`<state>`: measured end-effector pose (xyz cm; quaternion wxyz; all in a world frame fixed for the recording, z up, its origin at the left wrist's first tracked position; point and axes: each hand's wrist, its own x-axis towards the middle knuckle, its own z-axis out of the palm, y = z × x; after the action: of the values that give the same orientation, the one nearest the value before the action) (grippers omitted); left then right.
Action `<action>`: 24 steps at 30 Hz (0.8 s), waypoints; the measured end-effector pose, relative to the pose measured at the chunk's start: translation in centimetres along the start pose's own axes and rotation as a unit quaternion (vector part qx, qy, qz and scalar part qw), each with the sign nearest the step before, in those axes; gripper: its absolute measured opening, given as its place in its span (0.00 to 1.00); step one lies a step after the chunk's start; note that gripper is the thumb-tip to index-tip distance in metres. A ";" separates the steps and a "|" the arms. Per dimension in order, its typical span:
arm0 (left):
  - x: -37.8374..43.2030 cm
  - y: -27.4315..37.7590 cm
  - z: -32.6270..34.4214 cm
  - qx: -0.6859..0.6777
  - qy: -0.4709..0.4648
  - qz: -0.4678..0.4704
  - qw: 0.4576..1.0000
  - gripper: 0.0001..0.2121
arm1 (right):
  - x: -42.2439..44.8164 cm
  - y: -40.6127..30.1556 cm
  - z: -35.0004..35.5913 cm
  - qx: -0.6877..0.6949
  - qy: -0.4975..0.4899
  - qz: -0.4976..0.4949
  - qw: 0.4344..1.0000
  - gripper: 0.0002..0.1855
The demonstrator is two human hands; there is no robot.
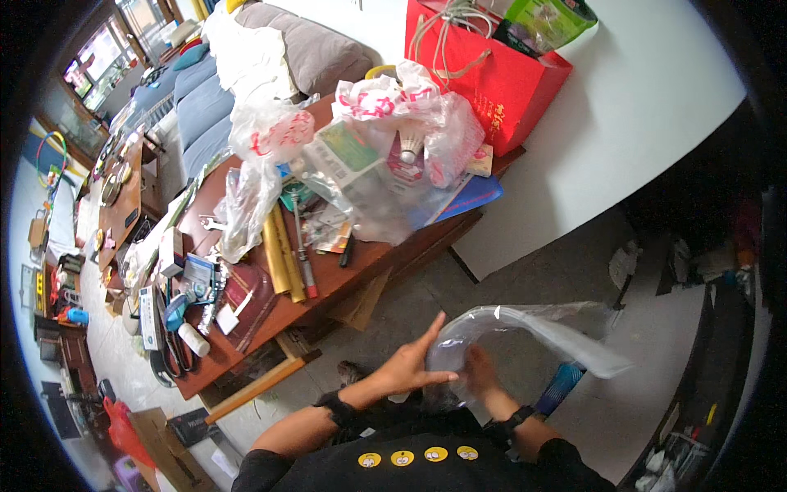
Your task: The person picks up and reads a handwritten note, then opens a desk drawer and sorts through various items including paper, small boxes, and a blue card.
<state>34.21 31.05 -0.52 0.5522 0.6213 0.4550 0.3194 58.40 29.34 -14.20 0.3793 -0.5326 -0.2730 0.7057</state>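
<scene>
Below the table's front edge, my left hand (409,366) grips a stack of clear plastic bags or film (535,326) between thumb and fingers. The plastic arches up and over to the right, where its end hangs free. My right hand (482,372) is against the plastic's near side; motion blur and the film partly hide its fingers, so its grip is unclear. Under my right wrist a blue patterned cylindrical object (559,388) shows in part. Both wrists wear black bands.
The wooden table (344,280) carries crumpled plastic bags (270,141), a shuttlecock (409,147), gold rolls (280,252), a long thin metal tool (301,240) and a red paper bag (492,80). Its wooden drawer (264,387) juts out toward me. Cardboard (166,452) stands at lower left.
</scene>
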 end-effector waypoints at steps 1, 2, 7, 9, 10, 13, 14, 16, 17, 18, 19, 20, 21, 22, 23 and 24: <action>0.9 -1.1 2.0 0.024 -0.004 -0.019 1.000 0.44 | 0.1 1.8 -0.9 0.044 -0.067 0.093 0.992 0.09; 2.4 -3.2 3.5 0.068 0.010 -0.033 0.997 0.40 | 1.0 2.9 -2.4 0.039 -0.081 0.130 0.987 0.11; 3.2 -12.7 6.6 0.136 -0.040 -0.282 0.949 0.24 | 3.8 3.5 -9.7 -0.127 -0.189 0.204 0.952 0.15; -0.1 -19.1 8.1 0.088 -0.038 -0.200 0.975 0.22 | 7.3 4.3 -14.8 -0.353 -0.111 0.159 0.915 0.13; 1.0 -16.9 7.7 0.095 -0.073 -0.304 0.945 0.24 | 9.4 4.6 -17.2 -0.311 -0.082 0.148 0.935 0.13; -2.3 -18.3 7.9 -0.033 -0.041 -0.380 0.924 0.28 | 16.6 5.7 -20.5 -0.358 -0.034 0.087 0.929 0.12; -3.3 -18.6 8.0 -0.098 -0.022 -0.425 0.899 0.28 | 19.2 5.9 -20.7 -0.389 -0.021 0.053 0.919 0.11; -3.3 -16.8 7.6 -0.205 0.026 -0.506 0.837 0.29 | 24.2 5.8 -19.4 -0.460 -0.020 -0.078 0.884 0.10; -5.2 -18.7 7.8 -0.209 0.024 -0.502 0.839 0.29 | 27.0 6.6 -19.1 -0.519 -0.031 -0.154 0.840 0.09; -6.4 -19.5 8.1 -0.222 0.039 -0.523 0.822 0.28 | 29.9 8.3 -19.0 -0.534 -0.051 -0.189 0.823 0.10; -6.6 -20.0 8.2 -0.232 0.053 -0.545 0.804 0.28 | 32.3 10.6 -18.5 -0.546 -0.054 -0.227 0.805 0.11; -4.4 -19.0 8.0 -0.179 0.019 -0.586 0.790 0.28 | 34.6 12.8 -18.0 -0.559 -0.055 -0.266 0.784 0.12; -2.3 -18.3 7.9 -0.123 -0.015 -0.624 0.772 0.27 | 36.4 14.9 -16.7 -0.570 -0.041 -0.308 0.760 0.14; -4.6 -20.3 8.4 -0.173 0.036 -0.610 0.772 0.27 | 38.1 16.6 -15.3 -0.498 -0.084 -0.184 0.844 0.15; -5.2 -21.3 8.8 -0.201 0.050 -0.599 0.774 0.25 | 38.9 18.2 -13.2 -0.507 -0.103 -0.167 0.839 0.15; -5.3 -22.0 9.1 -0.193 0.061 -0.616 0.761 0.25 | 39.7 19.6 -11.2 -0.516 -0.121 -0.150 0.834 0.15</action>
<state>35.72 22.05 -23.18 0.7091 0.0667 0.7014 0.0282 58.57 50.88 -54.49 0.1147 -0.5140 -0.7179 0.4552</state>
